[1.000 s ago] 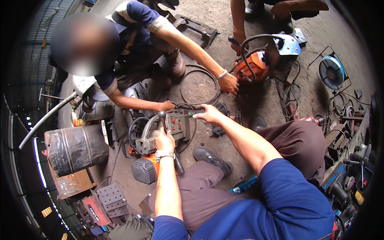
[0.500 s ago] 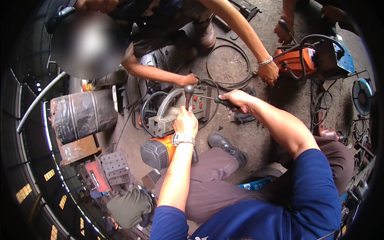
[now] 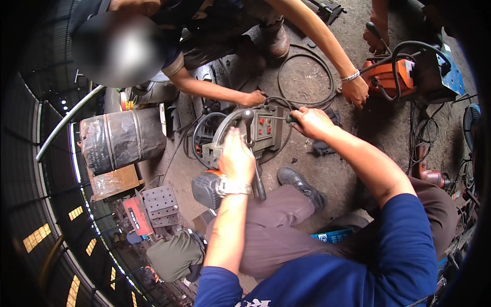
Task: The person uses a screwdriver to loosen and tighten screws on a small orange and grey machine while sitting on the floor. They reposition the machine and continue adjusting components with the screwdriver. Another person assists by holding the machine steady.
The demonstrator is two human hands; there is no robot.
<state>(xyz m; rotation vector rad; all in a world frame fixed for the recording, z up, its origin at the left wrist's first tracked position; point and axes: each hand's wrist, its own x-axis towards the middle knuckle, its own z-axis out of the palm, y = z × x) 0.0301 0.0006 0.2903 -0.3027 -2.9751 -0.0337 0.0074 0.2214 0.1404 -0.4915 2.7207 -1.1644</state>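
A drill-press-like machine (image 3: 276,134) with an orange-and-grey motor (image 3: 205,188) and a panel with red buttons lies in front of me. My left hand (image 3: 236,159) rests beside its ball-knobbed lever (image 3: 247,115), fingers stretched out and held together; its palm side is hidden. In my closed right hand (image 3: 314,123) is a screwdriver (image 3: 291,118) with a dark green handle. Its thin shaft points left at the panel's right side; I cannot tell whether the tip touches a screw. A co-worker's hand (image 3: 254,97) is at the machine's far edge.
A coiled cable (image 3: 330,84) lies beyond the machine. The co-worker's other hand (image 3: 355,92) is near a second orange-and-blue machine (image 3: 404,77). A dented drum (image 3: 123,138) lies left; a red power drill (image 3: 430,175) is at the right. Another person's hand (image 3: 376,41) is at the far right.
My left hand has loosened from around the lever, and its fingers have straightened. The screwdriver stays in my right hand by the panel. The whole view has shifted slightly.
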